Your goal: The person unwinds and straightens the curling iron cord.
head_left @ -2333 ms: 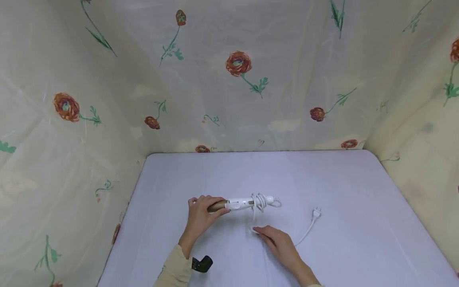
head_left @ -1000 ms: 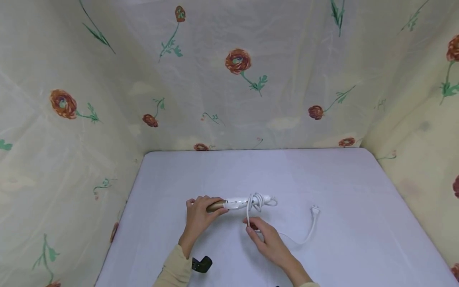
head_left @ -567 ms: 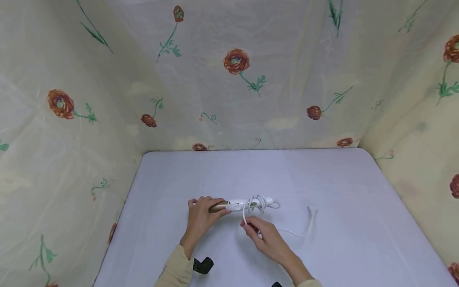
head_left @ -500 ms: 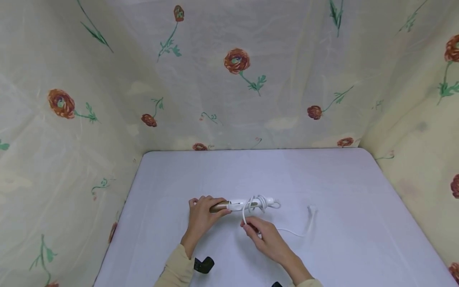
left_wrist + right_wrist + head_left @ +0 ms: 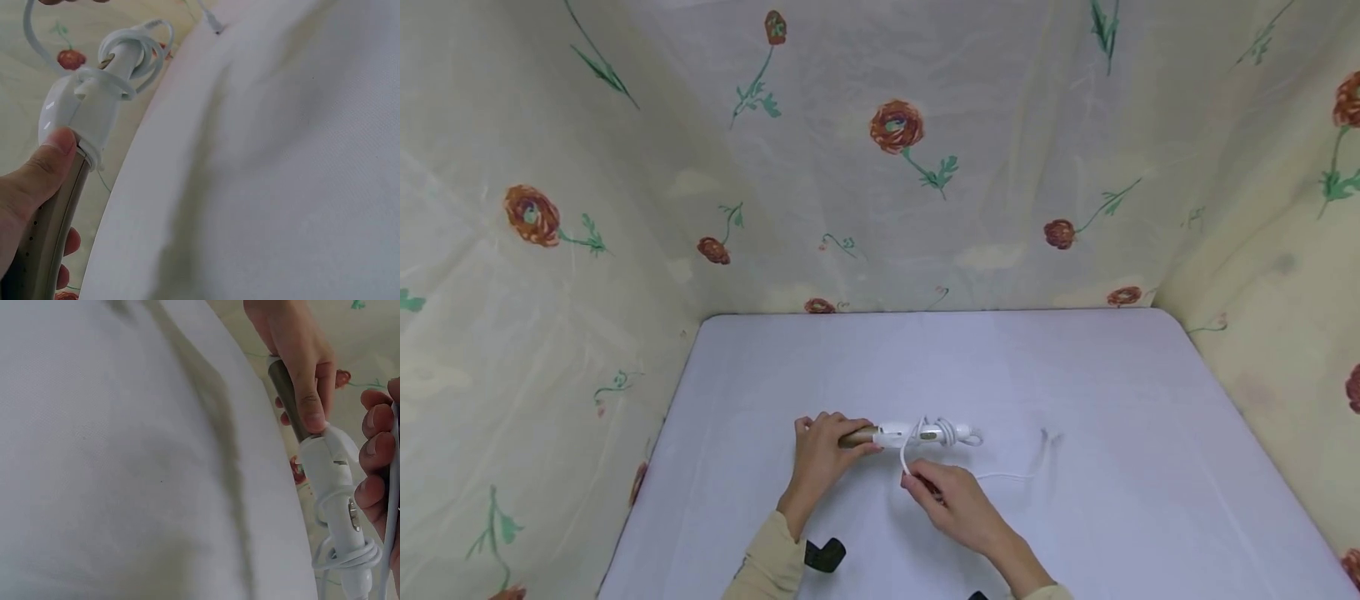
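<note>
A hair iron [image 5: 891, 434] with a white handle and a bronze-coloured barrel lies across in front of me, slightly above the table. My left hand [image 5: 823, 454] grips its barrel, the thumb lying along it in the left wrist view. White cord [image 5: 150, 59] is wound in several loose turns round the handle. My right hand [image 5: 958, 504] pinches the cord's free part just below the handle; its curled fingers show at the edge of the right wrist view. From that hand the cord trails right to its plug [image 5: 1049, 435], which is blurred in the head view.
A white-covered table [image 5: 1150, 400] lies beneath, with flower-patterned cloth [image 5: 985, 192] at its back and sides. A black device [image 5: 825, 555] sits at my left wrist; part of another [image 5: 977, 596] shows below my right forearm.
My right hand has moved left and taken a new hold on the cord, drawing a turn leftward along the handle. The plug has slid slightly left. My left hand keeps its grip.
</note>
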Available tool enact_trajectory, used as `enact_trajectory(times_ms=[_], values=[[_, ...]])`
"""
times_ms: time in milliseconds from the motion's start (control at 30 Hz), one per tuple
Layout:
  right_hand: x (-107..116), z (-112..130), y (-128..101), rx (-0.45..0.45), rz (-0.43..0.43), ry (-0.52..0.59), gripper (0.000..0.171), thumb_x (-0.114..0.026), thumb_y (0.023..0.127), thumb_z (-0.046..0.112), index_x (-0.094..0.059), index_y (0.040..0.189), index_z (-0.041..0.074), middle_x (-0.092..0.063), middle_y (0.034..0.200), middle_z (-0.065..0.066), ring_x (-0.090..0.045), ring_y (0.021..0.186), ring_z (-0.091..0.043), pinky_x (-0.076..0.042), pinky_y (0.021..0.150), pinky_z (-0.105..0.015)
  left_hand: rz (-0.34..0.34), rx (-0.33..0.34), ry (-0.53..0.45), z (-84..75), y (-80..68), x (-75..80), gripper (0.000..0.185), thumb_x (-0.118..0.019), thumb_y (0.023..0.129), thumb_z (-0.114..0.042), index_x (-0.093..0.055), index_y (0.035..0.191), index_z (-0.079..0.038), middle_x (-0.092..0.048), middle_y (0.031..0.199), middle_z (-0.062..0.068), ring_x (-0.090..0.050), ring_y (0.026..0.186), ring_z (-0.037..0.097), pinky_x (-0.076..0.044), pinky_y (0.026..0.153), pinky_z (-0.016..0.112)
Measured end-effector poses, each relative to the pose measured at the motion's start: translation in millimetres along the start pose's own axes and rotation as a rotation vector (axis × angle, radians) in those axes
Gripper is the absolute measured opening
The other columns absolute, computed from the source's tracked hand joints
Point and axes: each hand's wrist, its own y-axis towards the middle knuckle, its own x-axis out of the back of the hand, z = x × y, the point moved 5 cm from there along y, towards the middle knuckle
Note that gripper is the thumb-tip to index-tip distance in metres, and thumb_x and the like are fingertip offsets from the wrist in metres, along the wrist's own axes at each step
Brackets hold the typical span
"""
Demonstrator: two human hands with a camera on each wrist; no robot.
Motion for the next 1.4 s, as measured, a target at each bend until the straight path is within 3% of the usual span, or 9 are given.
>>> enact_trajectory(times_ms=[433,600,833,1133,1400], values=[[21.4,2.9,11.1,0.066,-0.006,-0.129,0.014,-0.061,0.092,0.016,-0.061,0.08,0.022,-0.047,0.062,0.019,-0.037,0.055,0.01,-0.032,0.05,-0.009,0.045,-0.022,-0.011,4.5,1.0,-1.6,0.044,-0.072,0.068,-0.057,-0.073,0.104,-0.033,-0.067,0.082,-0.009,-0.051,0.074,0.011,-0.028,0.084,0.042],[28.0,1.1,15.3,0.097,-0.028,-0.133,0.011,-0.065,0.088,0.012,-0.063,0.079,0.019,-0.054,0.066,0.018,-0.041,0.057,0.01,-0.035,0.052,-0.007,0.035,-0.049,0.003,3.2,1.1,-1.3,0.042,-0.073,0.069,-0.056,-0.073,0.103,-0.032,-0.068,0.083,-0.009,-0.054,0.076,0.011,-0.028,0.082,0.042],[34.3,-2.7,19.1,0.13,-0.054,-0.097,0.009,-0.067,0.085,0.008,-0.067,0.082,0.016,-0.064,0.069,0.012,-0.047,0.06,0.009,-0.04,0.055,-0.008,0.047,-0.045,0.0,3.4,-1.6,-4.1,0.044,-0.072,0.069,-0.057,-0.072,0.105,-0.033,-0.068,0.085,-0.009,-0.055,0.078,0.011,-0.029,0.083,0.042],[38.2,-6.9,25.5,0.099,-0.053,-0.033,0.013,-0.067,0.083,0.004,-0.068,0.08,0.016,-0.06,0.067,0.014,-0.043,0.057,0.011,-0.038,0.05,-0.01,0.053,-0.037,-0.016,2.8,-4.6,-3.5,0.044,-0.072,0.069,-0.057,-0.072,0.105,-0.033,-0.068,0.085,-0.01,-0.055,0.078,0.011,-0.03,0.085,0.045],[33.0,-11.5,24.5,0.083,0.066,0.061,0.009,-0.062,0.091,0.013,-0.067,0.087,0.018,-0.057,0.06,0.012,-0.042,0.052,0.009,-0.036,0.046,-0.011,0.041,-0.028,-0.058,4.3,-4.2,-1.0,0.045,-0.072,0.069,-0.057,-0.072,0.106,-0.031,-0.067,0.084,-0.01,-0.055,0.079,0.01,-0.029,0.085,0.044]])
